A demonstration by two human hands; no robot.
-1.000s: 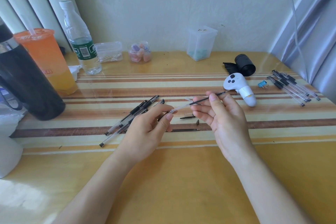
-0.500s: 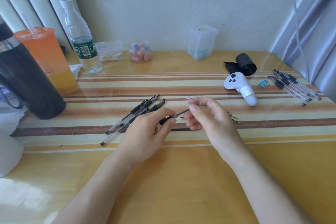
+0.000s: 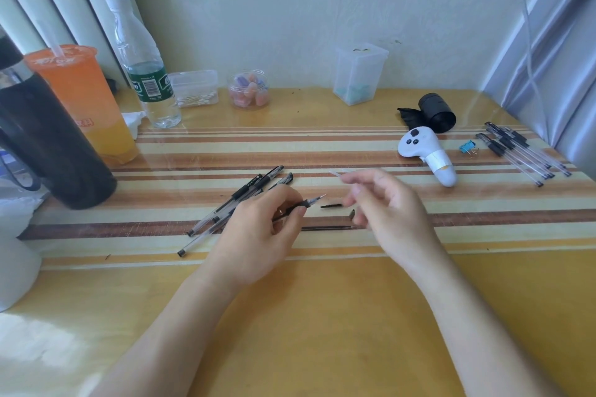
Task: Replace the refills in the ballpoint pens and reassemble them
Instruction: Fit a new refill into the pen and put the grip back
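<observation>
My left hand [image 3: 261, 232] is closed around a ballpoint pen [image 3: 306, 203], whose refill tip sticks out to the right. My right hand [image 3: 390, 206] hovers just right of that tip, blurred, fingers loosely apart with nothing seen in them. Under it on the striped mat lie a loose black refill [image 3: 329, 228], a short black piece [image 3: 331, 205] and a small dark tip part [image 3: 352, 213]. A thin clear piece [image 3: 335, 173] shows just beyond the right fingers. Several assembled pens [image 3: 245, 193] lie in a pile left of my left hand.
Another row of several pens [image 3: 522, 151] lies at the far right, by a blue binder clip [image 3: 467, 147], a white controller [image 3: 425, 151] and a black roll [image 3: 435, 113]. A black flask [image 3: 48, 138], orange drink cup [image 3: 84, 100] and water bottle [image 3: 145, 64] stand left.
My right hand slid the refill into the barrel held by my left hand, then let go and drew back to the right. The left hand lowered slightly with the pen.
</observation>
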